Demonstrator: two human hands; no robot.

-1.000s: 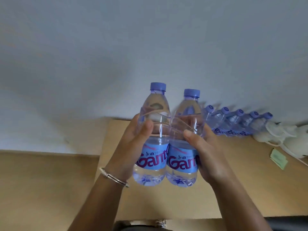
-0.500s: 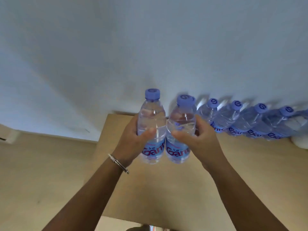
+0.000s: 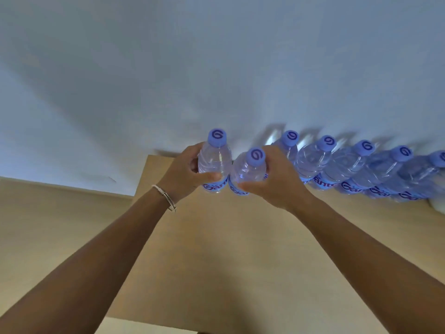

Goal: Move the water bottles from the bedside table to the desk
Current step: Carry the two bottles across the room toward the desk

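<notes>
Two clear water bottles with blue caps and blue labels stand side by side near the far left corner of the wooden desk (image 3: 216, 249). My left hand (image 3: 185, 174) grips the left bottle (image 3: 215, 162) around its middle. My right hand (image 3: 277, 182) grips the right bottle (image 3: 250, 169), which sits slightly nearer me. I cannot tell whether their bases touch the desk. A row of several identical bottles (image 3: 349, 169) stands against the wall just right of my right hand.
The white wall (image 3: 216, 68) rises directly behind the bottles. The desk's left edge runs beside my left forearm, with tan floor (image 3: 48, 225) beyond it. A white object (image 3: 438, 204) peeks in at the right edge past the bottle row.
Both hands have carried the two bottles forward and down toward the back of the desk, next to the row. The view has tilted so the caps now show from above.
</notes>
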